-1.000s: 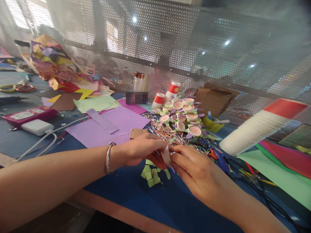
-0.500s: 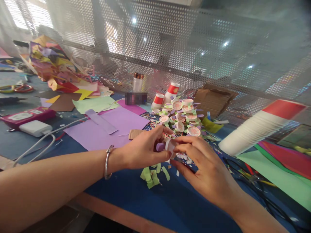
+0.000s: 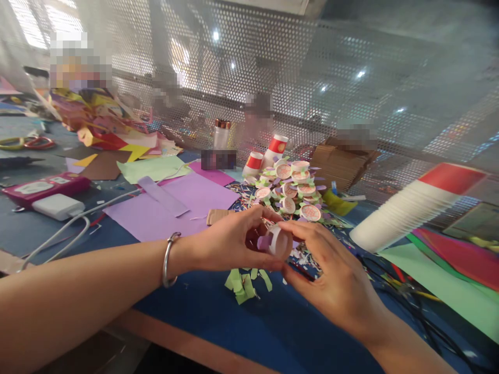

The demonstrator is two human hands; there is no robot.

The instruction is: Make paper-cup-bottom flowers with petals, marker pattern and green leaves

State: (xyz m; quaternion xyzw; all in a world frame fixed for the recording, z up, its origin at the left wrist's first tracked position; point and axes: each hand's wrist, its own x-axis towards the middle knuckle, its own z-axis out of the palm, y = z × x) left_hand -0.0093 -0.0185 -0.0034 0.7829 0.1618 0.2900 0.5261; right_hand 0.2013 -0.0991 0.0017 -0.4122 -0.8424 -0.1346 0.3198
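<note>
My left hand [image 3: 234, 240] and my right hand [image 3: 333, 270] meet over the blue table, both closed on a small white paper cup base [image 3: 282, 244]. Its open round side is tilted toward the right, and a purple paper tab [image 3: 264, 242] sticks out on its left. Fingers and thumb of each hand touch the rim. Just below lie light green paper strips [image 3: 242, 286]. Behind the hands is a heap of similar cup bases [image 3: 289, 188] with green and purple tabs and reddish print.
Purple paper [image 3: 156, 217] and a pink device [image 3: 47, 187] with a white charger [image 3: 58, 206] lie left. A leaning stack of paper cups [image 3: 405, 213], green paper [image 3: 448, 285] and black cables [image 3: 421, 311] are right. A perforated screen [image 3: 241, 67] stands behind.
The cup base has turned, so more of its round open side and the purple tab show. My right fingers have shifted along its rim.
</note>
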